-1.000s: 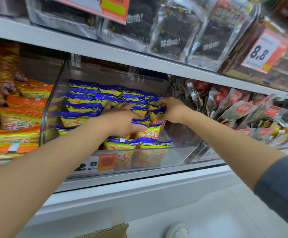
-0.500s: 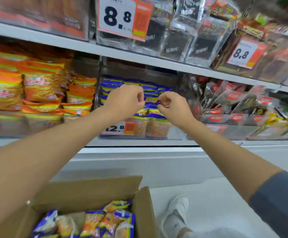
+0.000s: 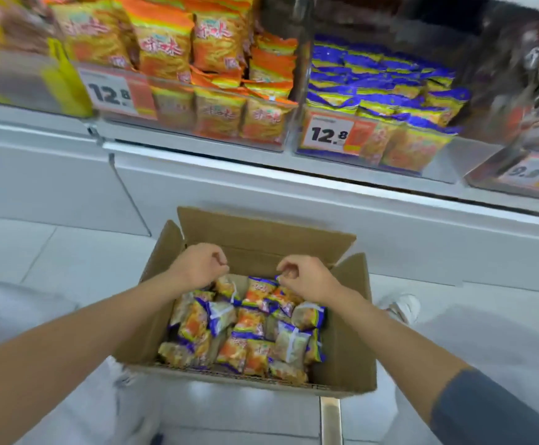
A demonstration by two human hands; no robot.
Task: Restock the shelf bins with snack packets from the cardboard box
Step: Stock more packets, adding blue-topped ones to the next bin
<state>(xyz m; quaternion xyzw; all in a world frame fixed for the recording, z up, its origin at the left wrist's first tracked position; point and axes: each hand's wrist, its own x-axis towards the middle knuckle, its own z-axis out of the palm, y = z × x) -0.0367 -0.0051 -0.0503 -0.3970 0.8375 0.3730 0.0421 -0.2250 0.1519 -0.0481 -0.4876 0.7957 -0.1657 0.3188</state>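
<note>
Shelf (image 3: 261, 175) above the floor. Clear bin (image 3: 451, 162) stocked with blue-edged packets (image 3: 377, 91), price tag 12.8 on its front. Cardboard box (image 3: 345, 364) below on the floor, flaps open, snack packets (image 3: 245, 332) heaped inside. Left hand (image 3: 202, 264) and right hand (image 3: 308, 279) above the heap, fingers curled in, gripping nothing.

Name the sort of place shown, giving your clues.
Most likely a shop aisle: price tags on clear shelf bins of snack packets, and an open cardboard box of more packets.
</note>
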